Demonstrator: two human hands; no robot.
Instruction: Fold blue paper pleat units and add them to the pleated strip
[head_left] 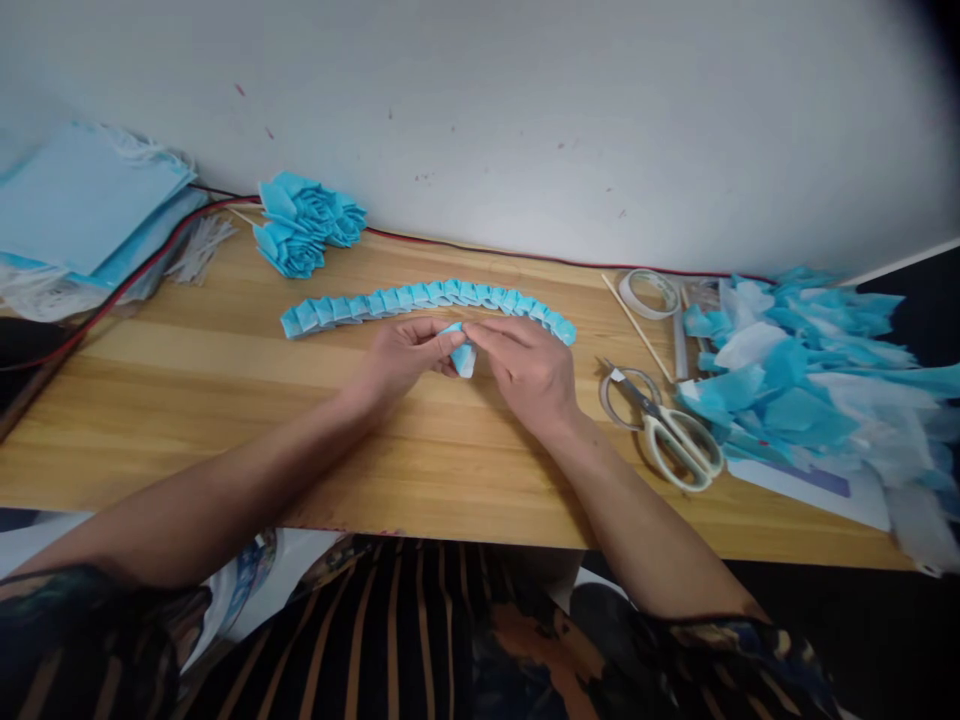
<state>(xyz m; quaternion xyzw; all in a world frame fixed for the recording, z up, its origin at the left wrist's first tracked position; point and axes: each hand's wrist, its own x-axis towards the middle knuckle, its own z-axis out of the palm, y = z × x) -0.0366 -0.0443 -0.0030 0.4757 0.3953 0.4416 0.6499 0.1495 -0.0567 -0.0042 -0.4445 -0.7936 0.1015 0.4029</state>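
My left hand [405, 352] and my right hand [529, 365] meet at the middle of the wooden table [225, 420]. Both pinch one small folded piece of light blue paper [463, 356] between their fingertips. Just behind the hands lies a long curved row of several folded blue paper pieces [420, 300], overlapping one another. Further back left sit blue paper roses [307, 222] against the wall.
White-handled scissors [675, 432] lie right of my right hand, beside a tape roll [649, 292] and a thin wooden stick [637, 328]. A heap of blue and white paper scraps [810, 380] fills the right end. Stacked blue sheets [82, 205] and a red cable [135, 272] are at the left.
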